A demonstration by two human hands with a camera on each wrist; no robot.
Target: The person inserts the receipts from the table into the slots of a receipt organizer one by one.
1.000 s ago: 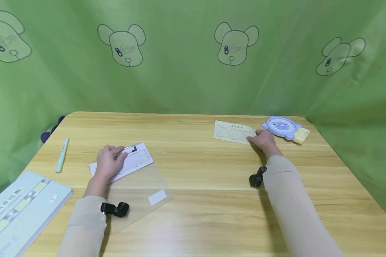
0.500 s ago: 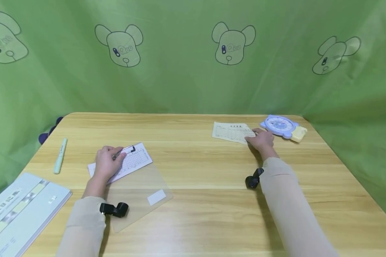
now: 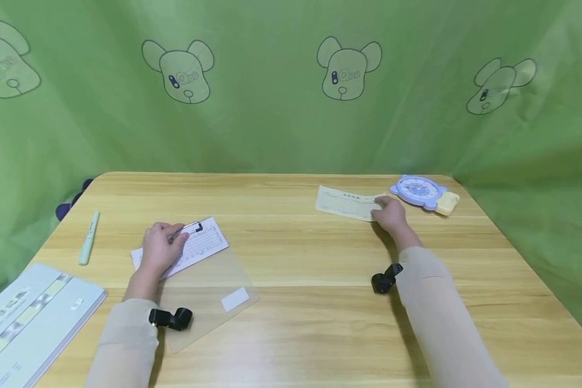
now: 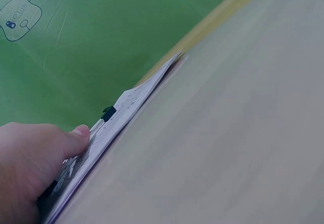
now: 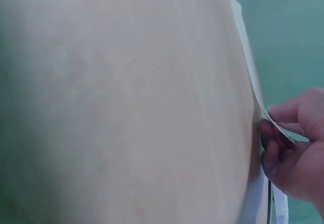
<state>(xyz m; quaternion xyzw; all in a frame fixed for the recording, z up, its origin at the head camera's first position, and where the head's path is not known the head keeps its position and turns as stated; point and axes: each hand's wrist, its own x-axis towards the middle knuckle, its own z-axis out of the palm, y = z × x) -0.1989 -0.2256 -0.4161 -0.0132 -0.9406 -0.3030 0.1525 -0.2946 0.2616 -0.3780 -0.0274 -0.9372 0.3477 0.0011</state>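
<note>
A clear clipboard (image 3: 208,293) lies on the table at the left, with printed white forms (image 3: 207,241) across its top end. My left hand (image 3: 158,249) holds its metal clip (image 3: 192,228); in the left wrist view the thumb presses on the clip (image 4: 108,114) above the sheets. Farther back and to the right is a pale printed slip (image 3: 341,203). Its right end is pinched between the thumb and fingers of my right hand (image 3: 392,215). The right wrist view shows that slip (image 5: 248,57) bent up at the held end, its far part low along the table.
A blue toy clock (image 3: 419,189) and a yellow block (image 3: 448,203) lie just beyond my right hand. At the left are a mint-coloured marker (image 3: 89,237) and a light blue notebook (image 3: 53,318). A green curtain (image 3: 271,129) hangs behind the wooden table (image 3: 310,323).
My right hand has taken the slip's right end between its fingers, and that end now curves up. The left hand stays on the clip. The head view has shifted slightly.
</note>
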